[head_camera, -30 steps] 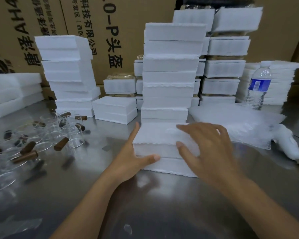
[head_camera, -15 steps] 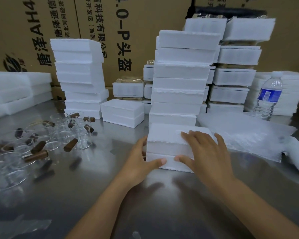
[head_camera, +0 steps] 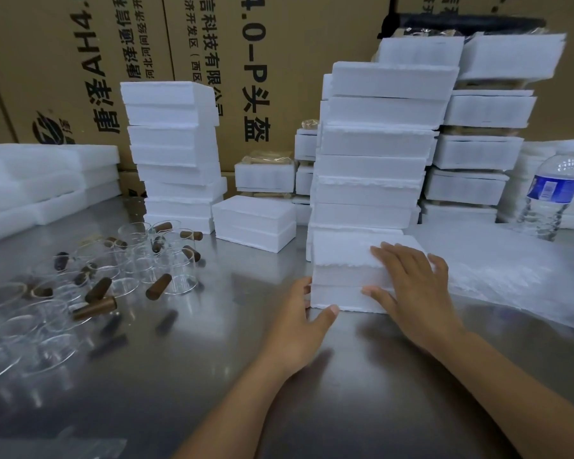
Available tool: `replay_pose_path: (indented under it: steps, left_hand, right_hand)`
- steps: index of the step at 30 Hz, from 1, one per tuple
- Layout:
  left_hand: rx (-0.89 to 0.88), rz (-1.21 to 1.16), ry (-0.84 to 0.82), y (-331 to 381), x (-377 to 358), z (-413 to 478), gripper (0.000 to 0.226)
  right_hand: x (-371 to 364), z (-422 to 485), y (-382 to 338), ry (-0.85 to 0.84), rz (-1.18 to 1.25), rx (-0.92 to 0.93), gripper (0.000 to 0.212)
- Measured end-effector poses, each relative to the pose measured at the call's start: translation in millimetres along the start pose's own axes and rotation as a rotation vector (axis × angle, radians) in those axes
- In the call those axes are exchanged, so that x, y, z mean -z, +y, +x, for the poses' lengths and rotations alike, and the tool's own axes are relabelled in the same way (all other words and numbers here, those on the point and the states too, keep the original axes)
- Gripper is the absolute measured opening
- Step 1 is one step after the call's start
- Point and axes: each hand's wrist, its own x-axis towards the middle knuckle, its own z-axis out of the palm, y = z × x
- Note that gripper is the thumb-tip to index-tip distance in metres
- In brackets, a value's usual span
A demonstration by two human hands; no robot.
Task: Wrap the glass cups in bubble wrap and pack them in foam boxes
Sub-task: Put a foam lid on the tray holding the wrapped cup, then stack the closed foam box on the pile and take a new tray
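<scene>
Bracing closed white rectangular foam box (head_camera: 342, 260) on steel worktop (head_camera: 212, 376): right hand (head_camera: 415, 289) fingers (head_camera: 390, 256) spread flat on lid, left hand (head_camera: 297, 329) fingers (head_camera: 306, 286) against left side, mostly hidden; clear glass cups (head_camera: 166, 263) well left of fingers, white bubble wrap sheet (head_camera: 504, 270) just right

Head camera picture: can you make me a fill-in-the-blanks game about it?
1. The left hand and right hand touch a white ____ box.
2. The water bottle has a ____ label.
3. The glass cups stand on the person's ____ side.

Missing words: foam, blue, left.
</scene>
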Motion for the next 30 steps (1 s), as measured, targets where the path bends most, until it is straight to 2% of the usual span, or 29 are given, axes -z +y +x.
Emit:
replay_pose_path:
  steps: [6, 10, 19, 23, 25, 28, 30]
  left_hand:
    - [0.005, 0.101, 0.113, -6.7, -3.2, 10.8, 0.040]
    - [0.013, 0.182, 0.127, -12.5, -6.0, 14.5, 0.046]
    - [-0.011, 0.272, 0.120, -11.4, -10.3, 15.5, 0.043]
    - [-0.003, 0.242, 0.146, -7.6, -10.5, 16.1, 0.035]
    - [0.003, 0.221, 0.173, -5.6, -10.6, 15.5, 0.025]
    - [0.025, 0.199, 0.176, -5.5, -10.3, 14.9, 0.016]
    - [0.026, 0.202, 0.161, -4.3, -11.0, 14.6, 0.010]
  right_hand:
    - [-16.0, 13.4, -3.2, -0.007, -0.013, -0.034, 0.055]
    - [-24.5, 20.0, -5.7, -0.001, -0.064, -0.063, 0.056]
    - [-33.2, 21.8, 0.7, 0.084, -0.069, -0.012, 0.058]
    - [-31.3, 17.8, -2.6, 0.136, -0.037, 0.003, 0.065]
    - [-26.3, 20.9, -11.0, 0.223, -0.017, 0.060, 0.058]
    - [-16.0, 35.4, -41.5, 0.330, 0.168, 0.183, 0.043]
    - [-12.5, 47.0, -67.4, 0.318, 0.396, 0.186, 0.037]
